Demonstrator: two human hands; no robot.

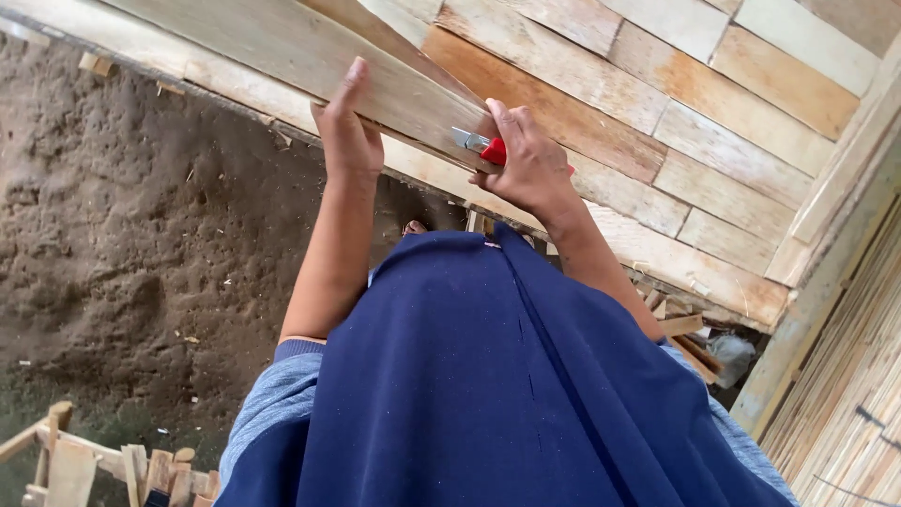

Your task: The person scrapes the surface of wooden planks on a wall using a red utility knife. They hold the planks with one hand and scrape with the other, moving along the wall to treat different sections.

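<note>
Below, wood offcuts [683,329] and dirt floor [122,235] flank both hands.

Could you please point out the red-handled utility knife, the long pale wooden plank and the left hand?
Red-handled utility knife [481,146], head view, metal blade housing.
Long pale wooden plank [282,42], head view, broad face.
Left hand [347,141], head view, back of hand.

Hidden and cropped parts — head view

The red-handled utility knife [488,147] is mostly covered by the right hand [530,169]; the long pale wooden plank [310,47] is cut off at the top edge — its far end cannot be told.
</note>
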